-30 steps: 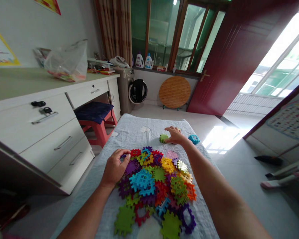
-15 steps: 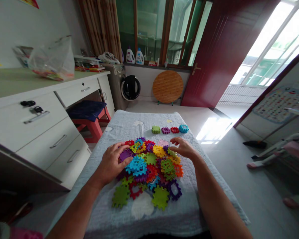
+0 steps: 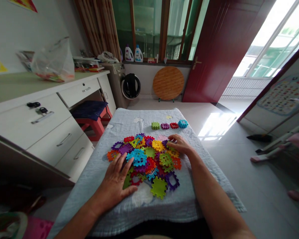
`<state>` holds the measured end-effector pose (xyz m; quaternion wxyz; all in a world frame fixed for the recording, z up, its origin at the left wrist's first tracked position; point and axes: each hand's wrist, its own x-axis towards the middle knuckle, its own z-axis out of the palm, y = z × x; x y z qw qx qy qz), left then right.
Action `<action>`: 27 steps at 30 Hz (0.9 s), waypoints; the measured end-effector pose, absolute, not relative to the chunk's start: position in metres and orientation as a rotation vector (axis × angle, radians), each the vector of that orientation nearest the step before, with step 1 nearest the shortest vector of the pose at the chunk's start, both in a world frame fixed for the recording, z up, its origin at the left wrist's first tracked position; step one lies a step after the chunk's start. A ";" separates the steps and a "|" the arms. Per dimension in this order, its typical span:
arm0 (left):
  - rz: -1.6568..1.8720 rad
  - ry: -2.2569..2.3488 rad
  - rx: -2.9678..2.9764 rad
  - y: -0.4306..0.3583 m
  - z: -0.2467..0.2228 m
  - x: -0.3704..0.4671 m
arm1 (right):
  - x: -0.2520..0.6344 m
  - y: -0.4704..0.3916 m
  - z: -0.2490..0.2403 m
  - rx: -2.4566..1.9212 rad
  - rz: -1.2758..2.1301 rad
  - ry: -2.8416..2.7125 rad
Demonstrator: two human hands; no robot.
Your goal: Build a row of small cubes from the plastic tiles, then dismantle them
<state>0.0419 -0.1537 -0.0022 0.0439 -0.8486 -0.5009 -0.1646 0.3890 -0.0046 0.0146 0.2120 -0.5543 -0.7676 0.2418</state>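
As the spread left hand point(image 3: 114, 185) shifts nearer, unblocking an orange piece point(image 3: 112, 155), whether the right hand point(image 3: 180, 145) grips is unclear.

Flat toothed plastic squares point(image 3: 136, 157) mix lime green, purple, red, orange, yellow and sky blue on a pale grey-blue cloth point(image 3: 171, 205) with white printed patches point(image 3: 143, 198). Farther off, four toothed plastic blocks point(image 3: 155, 125) run, left to right, lime green, purple, red, sky blue. Far right, a tall door point(image 3: 219, 49) is dark red.
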 end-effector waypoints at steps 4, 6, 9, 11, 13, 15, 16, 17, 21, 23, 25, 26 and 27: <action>-0.513 -1.497 -2.563 -0.139 0.000 0.044 | 0.388 -0.007 0.015 -1.517 0.612 -2.131; -0.541 -1.496 -2.537 -0.134 0.002 0.045 | 0.388 -0.007 0.016 -1.496 0.596 -2.127; -0.577 -1.497 -2.509 -0.134 0.010 0.051 | 0.387 -0.008 0.017 -1.471 0.582 -2.114; -0.609 -1.466 -2.517 -0.137 0.019 0.060 | 0.385 -0.008 0.017 -1.469 0.563 -2.115; -0.639 -1.387 -2.576 -0.144 0.028 0.074 | 0.383 -0.007 0.015 -1.483 0.549 -2.131; -0.623 -1.236 -2.704 -0.151 0.036 0.092 | 0.380 -0.007 0.014 -1.495 0.534 -2.155; -0.595 -1.126 -2.781 -0.155 0.039 0.101 | 0.379 -0.007 0.013 -1.494 0.521 -2.164; -0.574 -0.996 -2.850 -0.158 0.041 0.111 | 0.377 -0.007 0.012 -1.490 0.505 -2.167; -0.532 -0.647 -2.979 -0.163 0.037 0.143 | 0.374 -0.009 0.013 -1.473 0.487 -2.135; -0.539 -0.584 -2.976 -0.160 0.031 0.152 | 0.374 -0.010 0.014 -1.459 0.498 -2.102; -0.531 -0.585 -2.952 -0.155 0.025 0.156 | 0.373 -0.010 0.015 -1.439 0.506 -2.075; -0.529 -0.601 -2.936 -0.152 0.023 0.156 | 0.373 -0.011 0.016 -1.429 0.507 -2.067; -0.528 -0.624 -2.920 -0.148 0.021 0.156 | 0.372 -0.011 0.017 -1.416 0.506 -2.064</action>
